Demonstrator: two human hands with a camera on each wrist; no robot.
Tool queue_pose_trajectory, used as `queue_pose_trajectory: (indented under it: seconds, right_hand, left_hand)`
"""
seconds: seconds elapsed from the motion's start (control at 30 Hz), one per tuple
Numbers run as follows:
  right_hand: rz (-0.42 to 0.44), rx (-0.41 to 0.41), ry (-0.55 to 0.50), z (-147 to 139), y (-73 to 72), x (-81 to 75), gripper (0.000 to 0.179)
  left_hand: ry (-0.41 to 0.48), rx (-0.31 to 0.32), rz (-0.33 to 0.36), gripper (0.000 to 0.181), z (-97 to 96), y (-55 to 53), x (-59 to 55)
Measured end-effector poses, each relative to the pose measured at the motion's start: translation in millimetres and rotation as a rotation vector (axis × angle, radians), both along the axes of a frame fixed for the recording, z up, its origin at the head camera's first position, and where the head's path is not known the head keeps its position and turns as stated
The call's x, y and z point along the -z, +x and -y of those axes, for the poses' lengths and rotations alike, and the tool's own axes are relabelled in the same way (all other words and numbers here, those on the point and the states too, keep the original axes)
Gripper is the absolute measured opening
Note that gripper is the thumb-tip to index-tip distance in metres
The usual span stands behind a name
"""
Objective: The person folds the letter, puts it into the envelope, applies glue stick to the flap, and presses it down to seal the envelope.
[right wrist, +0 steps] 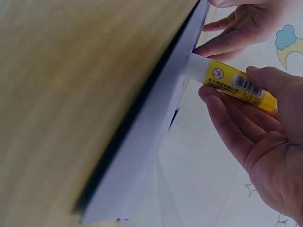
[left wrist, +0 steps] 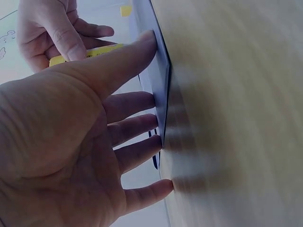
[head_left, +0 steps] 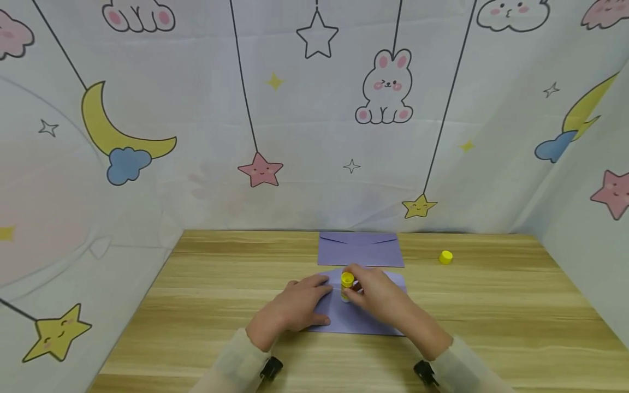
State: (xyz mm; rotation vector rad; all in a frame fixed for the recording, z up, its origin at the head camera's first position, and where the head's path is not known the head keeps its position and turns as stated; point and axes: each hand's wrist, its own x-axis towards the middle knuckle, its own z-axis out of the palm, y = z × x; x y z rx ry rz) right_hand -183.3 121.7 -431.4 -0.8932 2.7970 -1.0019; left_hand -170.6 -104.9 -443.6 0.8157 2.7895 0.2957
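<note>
A purple envelope (head_left: 361,319) lies on the table with its flap spread away from the person. My right hand (head_left: 380,295) grips a yellow glue stick (right wrist: 236,84) between thumb and fingers. Its white end points down and meets the envelope near the flap, as the right wrist view shows. With fingers spread, my left hand (head_left: 300,303) rests on the envelope's left side; in the left wrist view its thumb and several fingertips touch the paper, while the little finger (left wrist: 150,195) reaches the wood beside it.
Behind the envelope lies a second purple envelope (head_left: 361,252), near the table's back edge. A yellow cap (head_left: 445,257) stands on the wooden table (head_left: 496,305) at the back right. A printed white cloth (head_left: 314,125) hangs behind and at both sides.
</note>
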Motion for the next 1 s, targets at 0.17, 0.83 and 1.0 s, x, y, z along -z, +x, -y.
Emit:
queue_pose_trajectory:
  seconds: [0.17,0.83,1.0]
  right_hand:
    - [-0.007,0.025,0.077,-5,4.0,-8.5,0.03]
    - [0.055,0.097,0.117,-50,9.1,-15.9,0.031]
    - [0.021,0.063,0.111,-40,11.6,-13.7,0.03]
  left_hand:
    - [-0.003,0.004,-0.005,0.069,-0.8,0.1,1.0]
    - [0.004,0.001,-0.011,0.069,-0.1,-0.8,3.2]
    - [0.005,-0.006,0.002,0.069,0.0,-0.5,3.6]
